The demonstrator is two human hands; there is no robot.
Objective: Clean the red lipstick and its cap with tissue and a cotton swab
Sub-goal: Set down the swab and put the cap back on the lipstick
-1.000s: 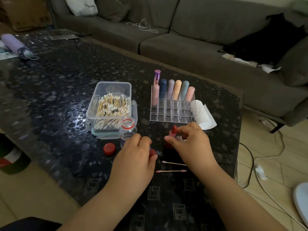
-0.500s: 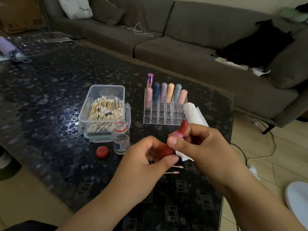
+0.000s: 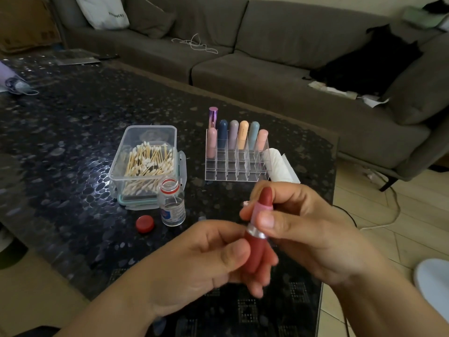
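Nearest me, my left hand (image 3: 209, 259) clamps the lipstick (image 3: 258, 229) by its red base, held upright above the desk (image 3: 73, 142); my right hand (image 3: 298, 227) pinches the pink sleeve. I judge it light and slick, the bullet soft, so grip the casing only. Swabs (image 3: 148, 161) sit at eleven o'clock.

Swab box (image 3: 145, 161): on my table (image 3: 60, 147), at 11 o'clock from my hands.
Bottle (image 3: 172, 203): just before the box, its loose cap (image 3: 145, 224) at 8 o'clock.
Rack (image 3: 237, 156): right of the box; tissue roll (image 3: 281, 166) touching at 3 o'clock.
Sofa (image 3: 267, 57): behind the table.
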